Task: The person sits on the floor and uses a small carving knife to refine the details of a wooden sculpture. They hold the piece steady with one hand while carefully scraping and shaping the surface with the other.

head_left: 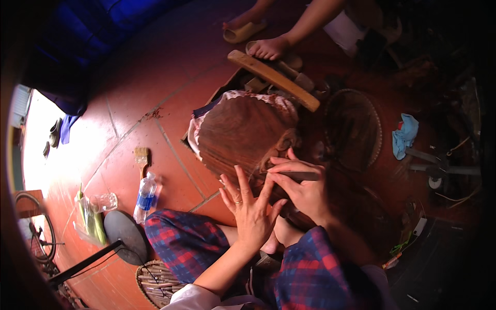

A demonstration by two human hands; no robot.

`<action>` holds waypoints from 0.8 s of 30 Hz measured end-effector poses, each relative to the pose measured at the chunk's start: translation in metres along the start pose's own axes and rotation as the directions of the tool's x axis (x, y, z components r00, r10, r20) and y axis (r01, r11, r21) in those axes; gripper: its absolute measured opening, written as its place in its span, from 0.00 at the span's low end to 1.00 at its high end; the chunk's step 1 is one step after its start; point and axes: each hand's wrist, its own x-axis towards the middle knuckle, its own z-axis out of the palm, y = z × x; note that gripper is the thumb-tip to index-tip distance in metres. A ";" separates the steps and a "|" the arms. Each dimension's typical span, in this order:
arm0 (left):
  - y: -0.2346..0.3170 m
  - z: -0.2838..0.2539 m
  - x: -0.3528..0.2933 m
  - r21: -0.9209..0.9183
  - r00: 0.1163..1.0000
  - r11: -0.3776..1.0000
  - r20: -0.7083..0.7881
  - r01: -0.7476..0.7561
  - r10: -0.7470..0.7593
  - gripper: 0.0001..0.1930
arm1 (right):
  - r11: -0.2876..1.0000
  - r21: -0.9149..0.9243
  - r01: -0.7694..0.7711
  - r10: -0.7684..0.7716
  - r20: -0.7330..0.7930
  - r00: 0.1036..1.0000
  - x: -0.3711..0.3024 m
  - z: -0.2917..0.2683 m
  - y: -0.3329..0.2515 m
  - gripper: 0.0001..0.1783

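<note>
A large rounded brown wooden piece (243, 132) rests in front of my knees on a white cloth (195, 135). My left hand (249, 206) lies flat against its near edge, fingers spread, a ring on one finger. My right hand (302, 186) grips a dark carving tool (302, 176), its tip pressed to the carved lower-right part of the wood beside my left fingertips. My legs in red and blue plaid trousers (186, 243) frame the work.
A long wooden mallet (274, 77) lies beyond the piece, near another person's feet (268, 48) in sandals. A round woven basket (354, 129) sits right, a blue rag (404, 135) further right. A brush (141, 156), water bottle (145, 197), glass (103, 202) and fan base (124, 235) lie left.
</note>
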 end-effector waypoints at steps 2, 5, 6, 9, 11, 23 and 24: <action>-0.002 -0.008 -0.002 -0.070 0.999 0.996 -0.015 -0.049 0.048 0.36 | 0.998 0.058 0.039 -0.038 -0.013 0.999 -0.001 0.002 0.002 0.04; -0.016 -0.018 -0.013 -0.307 0.984 0.938 -0.129 -0.160 0.125 0.35 | 0.951 0.299 -0.082 0.038 0.149 0.988 0.001 -0.036 -0.011 0.05; -0.021 -0.020 -0.012 -0.388 0.982 0.908 -0.154 -0.159 0.107 0.36 | 0.915 0.362 -0.180 0.106 0.213 0.971 0.002 -0.059 -0.011 0.06; -0.033 -0.018 -0.007 -0.393 0.972 0.907 -0.227 -0.153 0.066 0.34 | 0.806 0.529 -0.266 0.304 0.015 0.952 -0.006 -0.117 0.027 0.15; -0.039 -0.018 -0.008 -0.395 0.964 0.909 -0.264 -0.130 0.023 0.29 | 0.828 0.450 -0.335 0.453 -0.183 0.873 -0.009 -0.146 0.042 0.21; 0.004 -0.009 -0.017 -0.186 0.955 0.937 -0.037 -0.295 0.293 0.35 | 0.871 0.439 -0.223 0.342 -0.215 0.915 -0.043 -0.123 0.036 0.12; 0.003 -0.011 -0.021 -0.237 0.870 0.842 -0.032 -0.484 0.491 0.30 | 0.881 0.406 -0.244 0.345 -0.196 0.918 -0.043 -0.118 0.031 0.12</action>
